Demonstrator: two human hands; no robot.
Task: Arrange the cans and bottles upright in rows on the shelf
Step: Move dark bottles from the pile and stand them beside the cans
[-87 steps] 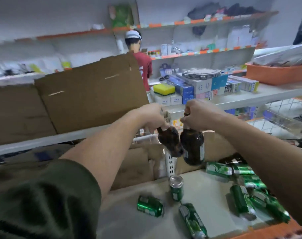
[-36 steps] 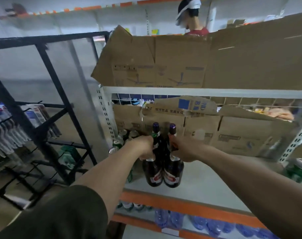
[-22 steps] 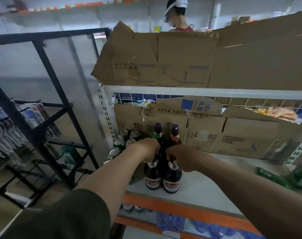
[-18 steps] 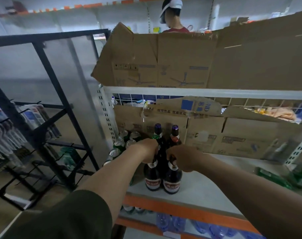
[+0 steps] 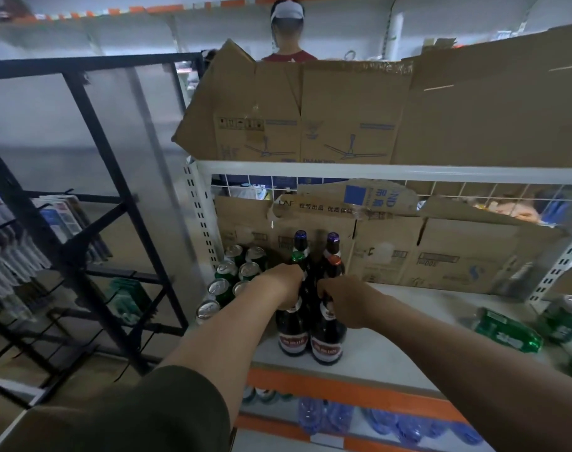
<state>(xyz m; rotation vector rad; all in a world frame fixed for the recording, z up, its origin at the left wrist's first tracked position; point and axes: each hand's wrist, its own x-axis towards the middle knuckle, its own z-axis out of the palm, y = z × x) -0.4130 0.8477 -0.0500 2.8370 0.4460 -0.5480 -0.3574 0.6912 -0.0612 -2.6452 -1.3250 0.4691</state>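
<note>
I have the left hand [image 5: 283,285] clamped on the neck of one brown beer bottle [image 5: 293,331] and the right hand [image 5: 343,303] on its neighbour [image 5: 327,340]; both stand touching at the shelf [image 5: 392,357] front. Risk: a jerky release could tip them off the near edge or into the upright cans [image 5: 227,282] alongside.

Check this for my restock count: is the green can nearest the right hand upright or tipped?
Tipped. The green can lies on its side on the shelf, long side along the surface.
</note>
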